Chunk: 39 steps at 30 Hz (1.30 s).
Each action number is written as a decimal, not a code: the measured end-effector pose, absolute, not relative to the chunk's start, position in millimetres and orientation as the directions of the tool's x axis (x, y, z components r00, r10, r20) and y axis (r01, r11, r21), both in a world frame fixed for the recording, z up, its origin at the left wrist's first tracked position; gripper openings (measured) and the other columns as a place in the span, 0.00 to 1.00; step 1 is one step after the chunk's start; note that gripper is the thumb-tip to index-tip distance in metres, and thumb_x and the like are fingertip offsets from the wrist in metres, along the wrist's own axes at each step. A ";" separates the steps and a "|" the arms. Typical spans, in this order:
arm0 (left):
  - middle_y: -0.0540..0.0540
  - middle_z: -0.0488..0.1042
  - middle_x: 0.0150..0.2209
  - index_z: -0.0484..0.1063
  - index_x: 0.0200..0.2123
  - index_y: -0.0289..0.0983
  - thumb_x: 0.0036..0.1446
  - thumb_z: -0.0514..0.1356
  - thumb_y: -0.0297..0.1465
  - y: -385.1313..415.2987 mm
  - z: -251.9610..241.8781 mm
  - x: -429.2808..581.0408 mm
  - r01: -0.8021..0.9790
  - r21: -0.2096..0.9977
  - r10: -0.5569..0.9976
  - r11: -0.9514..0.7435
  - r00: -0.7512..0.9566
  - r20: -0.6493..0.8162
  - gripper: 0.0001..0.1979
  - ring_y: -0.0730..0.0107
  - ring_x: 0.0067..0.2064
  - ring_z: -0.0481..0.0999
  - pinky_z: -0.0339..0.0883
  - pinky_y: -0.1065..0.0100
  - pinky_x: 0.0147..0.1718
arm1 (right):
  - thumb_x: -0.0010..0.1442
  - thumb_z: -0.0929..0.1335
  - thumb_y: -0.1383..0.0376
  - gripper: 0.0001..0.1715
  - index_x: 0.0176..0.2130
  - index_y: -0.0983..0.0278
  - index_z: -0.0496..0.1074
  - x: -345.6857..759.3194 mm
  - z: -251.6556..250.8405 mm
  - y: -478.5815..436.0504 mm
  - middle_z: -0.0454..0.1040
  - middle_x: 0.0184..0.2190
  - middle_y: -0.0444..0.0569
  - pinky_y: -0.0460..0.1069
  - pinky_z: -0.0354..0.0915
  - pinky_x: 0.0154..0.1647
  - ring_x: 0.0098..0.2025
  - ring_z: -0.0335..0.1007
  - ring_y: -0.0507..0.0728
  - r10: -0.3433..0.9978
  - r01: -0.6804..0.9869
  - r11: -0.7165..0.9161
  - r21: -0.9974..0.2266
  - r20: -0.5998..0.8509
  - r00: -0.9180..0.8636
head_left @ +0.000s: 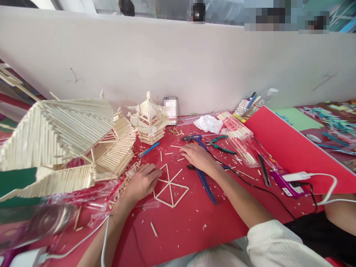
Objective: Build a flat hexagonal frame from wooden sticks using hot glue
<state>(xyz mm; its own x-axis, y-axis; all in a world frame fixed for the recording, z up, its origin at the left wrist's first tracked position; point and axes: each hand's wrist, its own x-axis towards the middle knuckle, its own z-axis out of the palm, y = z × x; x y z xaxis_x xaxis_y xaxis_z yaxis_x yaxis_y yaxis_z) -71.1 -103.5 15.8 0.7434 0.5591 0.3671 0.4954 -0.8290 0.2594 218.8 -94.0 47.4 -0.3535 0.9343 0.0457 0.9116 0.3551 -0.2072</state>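
A hexagonal frame of thin wooden sticks with spokes lies flat on the red tabletop. My left hand is over its left side, fingers bent together and touching the sticks there; that edge is partly hidden. Farther back, my right hand reaches low over the table with its fingers loosely extended. Its fingertips are beside short loose sticks, and I see nothing held in them. Just behind this hand lies a blue glue gun. Blue-handled pliers lie partly under my right wrist.
A large stick-built roofed model fills the left, with a small stick pagoda behind. Green-handled cutters, bagged sticks, a utility knife, a purple power strip and a red board are at right.
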 end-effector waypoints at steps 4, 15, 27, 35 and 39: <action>0.43 0.77 0.41 0.77 0.47 0.38 0.71 0.53 0.28 -99.0 17.7 -76.8 0.581 0.285 0.645 -0.762 0.647 0.406 0.12 0.63 0.42 0.77 0.72 0.62 0.45 | 0.72 0.64 0.70 0.11 0.49 0.68 0.75 226.4 46.8 -75.5 0.77 0.48 0.59 0.51 0.64 0.49 0.50 0.72 0.62 0.969 0.970 0.241 -0.014 -0.053 -0.241; 0.43 0.79 0.41 0.77 0.47 0.39 0.71 0.53 0.29 -93.0 8.8 -79.7 0.584 0.375 0.693 -0.720 0.576 0.433 0.12 0.65 0.42 0.79 0.74 0.65 0.44 | 0.70 0.61 0.75 0.15 0.50 0.71 0.74 220.3 34.7 -66.8 0.75 0.50 0.66 0.53 0.64 0.52 0.53 0.70 0.66 0.976 0.977 0.214 -0.005 -0.042 -0.214; 0.43 0.79 0.41 0.77 0.47 0.38 0.71 0.53 0.29 -93.0 10.0 -79.7 0.587 0.327 0.669 -0.741 0.597 0.443 0.12 0.65 0.41 0.79 0.74 0.65 0.43 | 0.76 0.58 0.59 0.11 0.49 0.62 0.65 239.3 84.8 -120.5 0.78 0.41 0.54 0.51 0.63 0.40 0.41 0.76 0.62 0.975 0.933 0.143 -0.330 0.209 -0.075; 0.44 0.79 0.41 0.77 0.47 0.38 0.72 0.52 0.31 -93.1 4.4 -79.1 0.599 0.292 0.659 -0.745 0.593 0.463 0.13 0.65 0.41 0.79 0.74 0.65 0.43 | 0.67 0.70 0.56 0.21 0.53 0.64 0.65 244.9 38.6 -168.6 0.74 0.53 0.60 0.52 0.66 0.44 0.54 0.75 0.66 0.994 0.984 -0.090 -0.154 -0.071 0.080; 0.44 0.79 0.41 0.77 0.46 0.38 0.72 0.53 0.31 -91.1 1.4 -80.1 0.597 0.297 0.658 -0.745 0.586 0.473 0.12 0.65 0.41 0.80 0.74 0.66 0.41 | 0.67 0.70 0.61 0.18 0.52 0.64 0.64 251.0 36.5 -172.6 0.75 0.51 0.58 0.51 0.65 0.41 0.50 0.77 0.65 0.987 0.979 -0.151 -0.139 -0.082 0.140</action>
